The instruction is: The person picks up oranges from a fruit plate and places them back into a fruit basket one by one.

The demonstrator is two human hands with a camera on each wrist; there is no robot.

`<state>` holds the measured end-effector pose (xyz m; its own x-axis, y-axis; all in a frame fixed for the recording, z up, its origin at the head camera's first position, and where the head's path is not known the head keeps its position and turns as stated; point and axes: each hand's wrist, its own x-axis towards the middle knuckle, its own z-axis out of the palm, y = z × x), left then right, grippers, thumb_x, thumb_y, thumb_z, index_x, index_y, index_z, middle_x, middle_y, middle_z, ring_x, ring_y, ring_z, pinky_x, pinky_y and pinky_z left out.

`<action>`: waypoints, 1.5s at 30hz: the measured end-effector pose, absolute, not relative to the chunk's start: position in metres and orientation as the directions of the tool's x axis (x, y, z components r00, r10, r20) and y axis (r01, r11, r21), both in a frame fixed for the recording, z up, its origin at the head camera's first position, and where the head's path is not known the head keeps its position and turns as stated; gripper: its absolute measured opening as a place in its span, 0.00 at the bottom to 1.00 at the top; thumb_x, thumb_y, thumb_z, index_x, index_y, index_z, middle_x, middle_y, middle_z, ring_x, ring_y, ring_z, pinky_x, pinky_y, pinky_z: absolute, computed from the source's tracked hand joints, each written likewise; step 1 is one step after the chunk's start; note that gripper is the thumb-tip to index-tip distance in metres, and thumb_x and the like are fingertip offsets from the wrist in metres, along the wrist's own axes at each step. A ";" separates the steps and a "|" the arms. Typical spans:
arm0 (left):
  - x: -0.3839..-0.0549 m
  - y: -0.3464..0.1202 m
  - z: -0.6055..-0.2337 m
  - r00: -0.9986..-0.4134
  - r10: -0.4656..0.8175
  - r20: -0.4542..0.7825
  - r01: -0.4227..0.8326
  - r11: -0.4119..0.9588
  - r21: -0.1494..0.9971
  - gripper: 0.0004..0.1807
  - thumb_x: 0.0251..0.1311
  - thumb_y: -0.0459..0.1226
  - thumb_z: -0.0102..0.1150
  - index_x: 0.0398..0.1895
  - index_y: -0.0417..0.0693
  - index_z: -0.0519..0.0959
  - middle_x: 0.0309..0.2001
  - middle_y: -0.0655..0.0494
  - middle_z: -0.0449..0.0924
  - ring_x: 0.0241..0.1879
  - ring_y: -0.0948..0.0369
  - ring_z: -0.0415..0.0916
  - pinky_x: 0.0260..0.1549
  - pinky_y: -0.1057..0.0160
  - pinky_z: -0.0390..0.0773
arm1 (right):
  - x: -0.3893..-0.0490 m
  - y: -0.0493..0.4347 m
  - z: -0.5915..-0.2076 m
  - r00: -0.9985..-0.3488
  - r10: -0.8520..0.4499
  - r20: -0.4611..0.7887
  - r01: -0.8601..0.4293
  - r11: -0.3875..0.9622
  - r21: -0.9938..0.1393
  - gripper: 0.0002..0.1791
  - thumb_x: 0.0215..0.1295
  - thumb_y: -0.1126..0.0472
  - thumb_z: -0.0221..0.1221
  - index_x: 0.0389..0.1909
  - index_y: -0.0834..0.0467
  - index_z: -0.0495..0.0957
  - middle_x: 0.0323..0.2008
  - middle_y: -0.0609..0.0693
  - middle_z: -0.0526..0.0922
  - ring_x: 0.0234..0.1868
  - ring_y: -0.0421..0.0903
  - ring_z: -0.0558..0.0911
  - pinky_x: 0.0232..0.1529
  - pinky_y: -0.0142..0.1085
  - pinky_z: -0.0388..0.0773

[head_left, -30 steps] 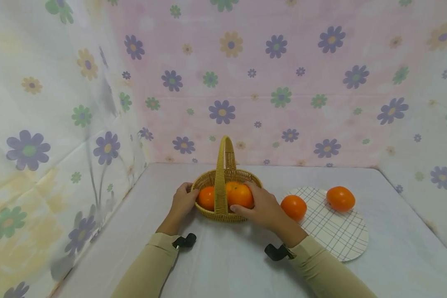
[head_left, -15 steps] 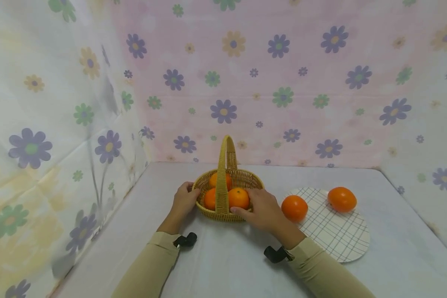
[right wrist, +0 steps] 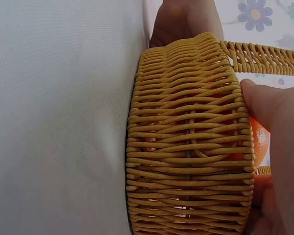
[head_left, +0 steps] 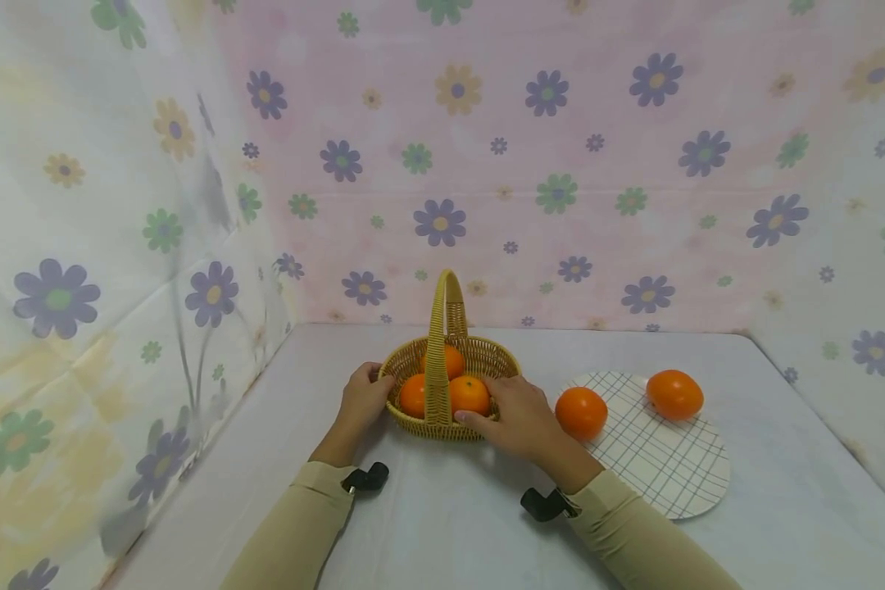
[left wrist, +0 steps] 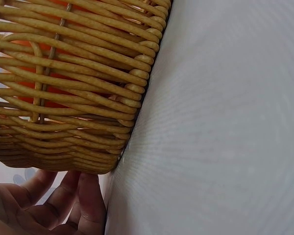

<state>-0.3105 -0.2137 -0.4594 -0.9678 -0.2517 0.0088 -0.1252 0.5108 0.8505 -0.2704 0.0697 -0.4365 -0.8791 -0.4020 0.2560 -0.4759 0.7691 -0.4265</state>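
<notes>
In the head view a yellow wicker basket (head_left: 487, 352) with a tall handle stands on the white cloth. Inside it are three oranges: a front-left orange (head_left: 413, 397), a front-right orange (head_left: 470, 397) and a back orange (head_left: 453, 360). My left hand (head_left: 364, 403) holds the basket's left rim, thumb over the edge; its fingers touch the wicker side (left wrist: 73, 93) in the left wrist view. At the right side, my right hand (head_left: 516, 414) grips the front-right orange, with its thumb at the basket's front rim. Its fingertips are partly hidden in the basket.
Right of the basket lies a white plate-like mat (head_left: 656, 459) with a grid pattern. One loose orange (head_left: 581, 413) sits at its left edge, and another orange (head_left: 674, 394) sits at its back right. Floral cloth walls (head_left: 501, 197) enclose the back and sides.
The orange in my right hand has gone down deeper into the basket. The back orange has shifted back and left, then slightly right. My left hand stays at the rim.
</notes>
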 end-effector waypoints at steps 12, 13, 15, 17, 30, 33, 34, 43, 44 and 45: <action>-0.312 -0.212 -0.459 -0.967 -0.254 0.005 -0.130 0.509 0.851 0.28 0.64 0.44 0.54 0.64 0.40 0.74 0.59 0.41 0.79 0.57 0.48 0.76 0.59 0.49 0.78 | -0.270 0.071 -0.437 -0.887 -0.393 0.244 -0.462 0.777 -0.427 0.39 0.62 0.20 0.52 0.58 0.45 0.81 0.40 0.39 0.83 0.56 0.47 0.77 0.60 0.54 0.72; -0.312 -0.212 -0.459 -0.967 -0.254 0.002 -0.132 0.506 0.853 0.27 0.64 0.44 0.54 0.64 0.40 0.74 0.59 0.41 0.79 0.57 0.48 0.76 0.59 0.49 0.77 | -0.270 0.071 -0.437 -0.887 -0.394 0.241 -0.461 0.775 -0.431 0.37 0.62 0.20 0.52 0.54 0.45 0.81 0.38 0.38 0.83 0.56 0.47 0.77 0.60 0.55 0.72; -0.312 -0.213 -0.460 -0.966 -0.257 -0.002 -0.136 0.503 0.853 0.27 0.64 0.44 0.54 0.64 0.40 0.74 0.58 0.41 0.79 0.57 0.48 0.76 0.59 0.49 0.77 | -0.270 0.070 -0.437 -0.888 -0.395 0.236 -0.460 0.775 -0.433 0.33 0.62 0.20 0.52 0.46 0.43 0.82 0.32 0.37 0.81 0.55 0.46 0.76 0.59 0.55 0.71; -0.313 -0.213 -0.461 -0.966 -0.258 -0.005 -0.139 0.501 0.854 0.27 0.65 0.44 0.54 0.64 0.40 0.74 0.58 0.41 0.79 0.57 0.48 0.76 0.58 0.49 0.77 | -0.269 0.069 -0.437 -0.886 -0.399 0.234 -0.463 0.776 -0.428 0.30 0.63 0.20 0.51 0.40 0.42 0.80 0.28 0.36 0.79 0.55 0.46 0.75 0.59 0.55 0.70; -0.313 -0.214 -0.461 -0.964 -0.266 -0.005 -0.145 0.510 0.848 0.27 0.64 0.44 0.53 0.64 0.40 0.74 0.58 0.42 0.79 0.56 0.49 0.76 0.58 0.49 0.78 | -0.271 0.069 -0.440 -0.885 -0.402 0.236 -0.466 0.783 -0.413 0.30 0.63 0.19 0.49 0.38 0.38 0.80 0.24 0.35 0.78 0.56 0.46 0.74 0.61 0.56 0.68; -0.313 -0.214 -0.461 -0.963 -0.268 -0.006 -0.147 0.510 0.848 0.27 0.64 0.44 0.53 0.64 0.40 0.74 0.58 0.41 0.79 0.56 0.48 0.76 0.58 0.49 0.78 | -0.270 0.068 -0.441 -0.883 -0.401 0.241 -0.467 0.791 -0.395 0.30 0.65 0.21 0.49 0.39 0.41 0.81 0.28 0.36 0.81 0.56 0.47 0.74 0.61 0.56 0.68; -0.313 -0.214 -0.462 -0.963 -0.268 -0.006 -0.147 0.510 0.847 0.27 0.64 0.44 0.53 0.64 0.41 0.74 0.58 0.41 0.79 0.56 0.48 0.76 0.58 0.49 0.78 | -0.269 0.068 -0.441 -0.883 -0.401 0.242 -0.467 0.795 -0.387 0.30 0.66 0.22 0.49 0.41 0.42 0.82 0.30 0.37 0.82 0.57 0.47 0.74 0.61 0.56 0.68; -0.311 -0.214 -0.461 -0.965 -0.263 -0.010 -0.150 0.518 0.842 0.28 0.64 0.45 0.52 0.64 0.40 0.73 0.59 0.41 0.78 0.57 0.47 0.76 0.59 0.48 0.78 | -0.267 0.066 -0.440 -0.889 -0.391 0.240 -0.456 0.815 -0.359 0.30 0.69 0.27 0.51 0.45 0.48 0.85 0.40 0.42 0.87 0.59 0.49 0.74 0.63 0.57 0.67; -0.311 -0.214 -0.461 -0.964 -0.265 -0.009 -0.150 0.517 0.843 0.28 0.64 0.45 0.52 0.64 0.40 0.73 0.59 0.41 0.78 0.57 0.47 0.76 0.59 0.48 0.78 | -0.266 0.066 -0.440 -0.889 -0.390 0.239 -0.454 0.816 -0.358 0.31 0.69 0.27 0.51 0.46 0.48 0.85 0.40 0.42 0.87 0.60 0.49 0.74 0.63 0.57 0.67; -0.311 -0.214 -0.461 -0.964 -0.266 -0.008 -0.150 0.516 0.843 0.28 0.64 0.45 0.53 0.64 0.40 0.73 0.59 0.41 0.78 0.57 0.47 0.76 0.59 0.48 0.78 | -0.266 0.066 -0.439 -0.890 -0.389 0.237 -0.453 0.818 -0.356 0.31 0.70 0.27 0.51 0.47 0.49 0.85 0.41 0.43 0.87 0.60 0.49 0.74 0.64 0.58 0.67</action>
<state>-0.3113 -0.2136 -0.4608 -0.9640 -0.2658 -0.0084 -0.1497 0.5161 0.8433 -0.2661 0.0658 -0.4391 -0.8899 -0.3895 0.2373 -0.4527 0.8176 -0.3557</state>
